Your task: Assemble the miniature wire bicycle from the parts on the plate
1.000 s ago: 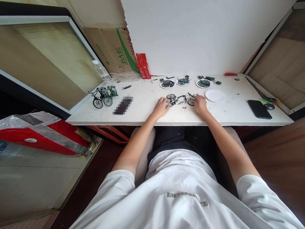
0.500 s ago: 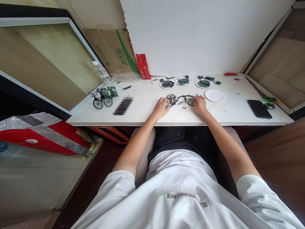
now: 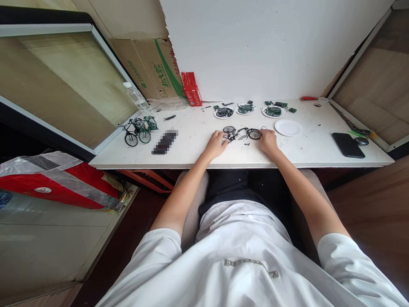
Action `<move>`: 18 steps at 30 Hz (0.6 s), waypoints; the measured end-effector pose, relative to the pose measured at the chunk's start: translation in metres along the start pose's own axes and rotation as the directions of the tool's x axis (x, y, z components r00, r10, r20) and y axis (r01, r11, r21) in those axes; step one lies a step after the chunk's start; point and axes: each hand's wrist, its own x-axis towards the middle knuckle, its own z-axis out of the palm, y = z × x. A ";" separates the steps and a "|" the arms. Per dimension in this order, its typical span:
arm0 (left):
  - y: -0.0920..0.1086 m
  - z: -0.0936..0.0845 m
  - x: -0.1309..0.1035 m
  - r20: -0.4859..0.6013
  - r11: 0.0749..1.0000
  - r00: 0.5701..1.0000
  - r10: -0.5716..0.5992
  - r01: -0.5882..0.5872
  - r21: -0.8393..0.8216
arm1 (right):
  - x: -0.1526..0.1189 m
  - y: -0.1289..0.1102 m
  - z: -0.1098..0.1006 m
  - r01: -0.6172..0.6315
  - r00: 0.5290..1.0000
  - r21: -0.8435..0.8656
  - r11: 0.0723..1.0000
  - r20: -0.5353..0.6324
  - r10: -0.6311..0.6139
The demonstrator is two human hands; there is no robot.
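Note:
Between my two hands, loose black parts of a miniature bicycle lie on the white table [image 3: 191, 149]. My left hand [image 3: 216, 144] rests on the tabletop with its fingers curled at small black parts [image 3: 231, 137]; what they pinch, if anything, is hidden. Just beyond its fingertips lies one small spoked wheel [image 3: 228, 129]. A second small wheel [image 3: 254, 134] is at the fingertips of my right hand [image 3: 268, 141], which pinches its right edge. A thin curved black piece [image 3: 243, 131] sits between the two wheels. Nearer to me is a tiny black part [image 3: 247, 144].
Assembled miniature bicycles [image 3: 131, 139] stand at the left, near a blurred dark patch [image 3: 165, 142]. Plates with bicycle parts [image 3: 220, 117] line the back, and a bare white plate [image 3: 288, 128] is at the right. A black phone [image 3: 348, 145], bottle [image 3: 136, 94] and red box [image 3: 192, 90] are also there.
The wheel at my right hand has shifted slightly up and left, beside the curved piece, and shows more fully. My left hand has hardly moved.

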 end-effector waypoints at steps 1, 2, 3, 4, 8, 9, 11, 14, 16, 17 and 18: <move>0.000 0.000 0.000 -0.001 1.000 1.000 -0.001 0.001 0.000 | 0.000 0.001 0.001 0.003 1.000 0.009 1.000 -0.007 -0.003; 0.000 0.000 0.000 -0.002 1.000 1.000 -0.002 0.002 0.000 | 0.001 0.002 0.001 0.007 1.000 0.019 1.000 -0.016 -0.007; 0.000 0.000 0.000 -0.001 1.000 1.000 -0.003 0.003 0.001 | 0.001 0.003 0.002 0.012 1.000 0.029 1.000 -0.026 -0.011; 0.000 0.000 0.000 0.001 1.000 1.000 -0.003 0.003 0.001 | 0.002 0.005 0.003 0.016 0.999 0.038 0.999 -0.035 -0.015; 0.000 0.001 0.000 0.001 1.000 1.000 0.000 0.000 0.006 | 0.004 0.011 0.007 0.026 0.997 0.071 0.997 -0.072 -0.021; 0.000 0.001 0.000 0.001 1.000 1.000 0.000 0.000 0.007 | 0.005 0.012 0.008 0.027 0.996 0.081 0.996 -0.087 -0.020; 0.000 0.001 0.000 0.001 1.000 1.000 -0.002 0.002 0.008 | 0.007 0.015 0.010 0.028 0.993 0.105 0.994 -0.119 -0.015; 0.000 0.001 0.000 -0.002 1.000 1.000 -0.004 0.004 0.009 | 0.009 0.020 0.012 0.021 0.989 0.143 0.990 -0.150 0.001; 0.000 0.001 0.000 -0.002 1.000 1.000 0.000 0.000 0.005 | 0.011 0.022 0.012 0.017 0.988 0.186 0.982 -0.156 0.012; 0.000 0.001 0.000 -0.002 1.000 1.000 0.003 -0.003 0.002 | 0.011 0.023 0.011 0.021 0.987 0.221 0.975 -0.163 0.016; 0.000 0.000 0.000 -0.001 1.000 1.000 0.005 -0.005 0.000 | 0.012 0.024 0.011 0.030 0.985 0.266 0.964 -0.174 0.017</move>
